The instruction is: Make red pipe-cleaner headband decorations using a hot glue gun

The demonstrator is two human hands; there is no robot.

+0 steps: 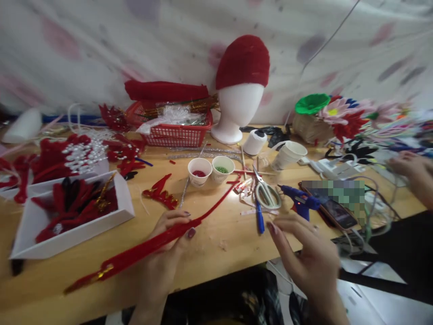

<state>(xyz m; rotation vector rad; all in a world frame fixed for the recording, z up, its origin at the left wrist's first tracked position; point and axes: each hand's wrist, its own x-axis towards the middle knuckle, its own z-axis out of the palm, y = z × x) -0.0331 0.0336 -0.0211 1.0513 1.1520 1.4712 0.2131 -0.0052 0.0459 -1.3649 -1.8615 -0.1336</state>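
In my left hand (171, 246) is a long red fabric strip (142, 246), gripped between thumb and fingers. Its narrow tail (219, 201) reaches up to the right, and gold trim shows near its lower left end. My right hand (304, 250) hovers over the table's front edge with thumb and forefinger tips drawn together; whatever they hold, if anything, is too small to make out. Just beyond it lie a blue pen (260, 220), white-handled scissors (267, 192) and a blue glue gun (301, 200). A red piece with gold edging (161, 194) rests beyond my left hand.
Two paper cups (199, 180) of red and green beads stand mid-table. Behind are a red basket (176, 135) and a foam head (237, 106) in a red cap. A white box (77, 239) sits left; a phone (333, 207) and another person's hand (411, 169) are right.
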